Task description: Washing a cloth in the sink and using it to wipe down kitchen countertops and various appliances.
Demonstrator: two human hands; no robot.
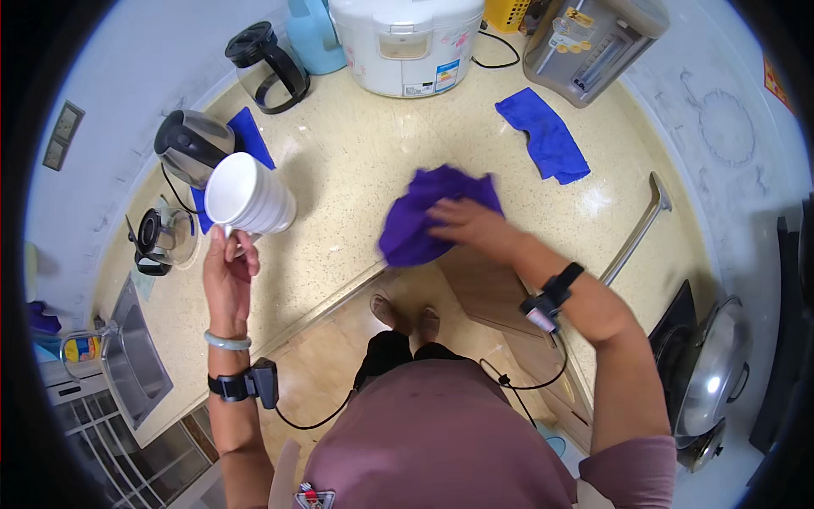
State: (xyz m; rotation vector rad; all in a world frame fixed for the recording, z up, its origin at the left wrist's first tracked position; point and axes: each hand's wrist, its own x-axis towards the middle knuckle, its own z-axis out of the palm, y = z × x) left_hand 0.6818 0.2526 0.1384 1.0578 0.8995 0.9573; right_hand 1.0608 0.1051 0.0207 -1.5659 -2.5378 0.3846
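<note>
My left hand (233, 261) grips a white ribbed mug (270, 197) by its handle. The mug is tilted, its mouth facing up and left, and its inside looks white. It is held over the left part of the speckled cream countertop (337, 159). Spread across a crumpled purple cloth (413, 223) are the fingers of my right hand (474, 226), apart and slightly blurred. That cloth lies at the counter's front edge, partly over it. Whether any of its fabric is pinched under the palm is hidden.
Behind the mug stand an electric kettle (194, 143) and a glass coffee pot (270, 70). A rice cooker (410, 54) is at the back, beside a hot-water dispenser (588, 48). A blue cloth (547, 140) and a metal-handled utensil (636, 226) lie rightward. A sink (140, 350) is at left.
</note>
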